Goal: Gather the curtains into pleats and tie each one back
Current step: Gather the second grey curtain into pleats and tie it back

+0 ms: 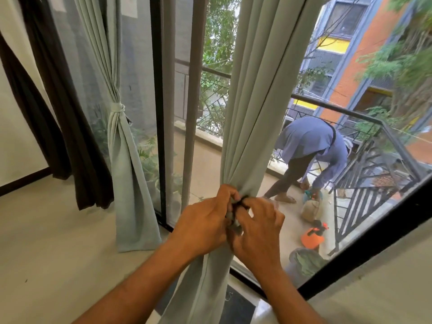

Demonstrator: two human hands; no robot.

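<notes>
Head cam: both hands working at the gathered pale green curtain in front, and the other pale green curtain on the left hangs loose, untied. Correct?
Not quite. In the head view the left pale green curtain is already tied back with a matching band. The rest holds: left hand and right hand are at the gathered front curtain.

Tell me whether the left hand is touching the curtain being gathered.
Touching. The head view shows the left hand with its fingers closed around the bunched fabric of the near curtain, with no gap; the right hand works beside it.
</notes>
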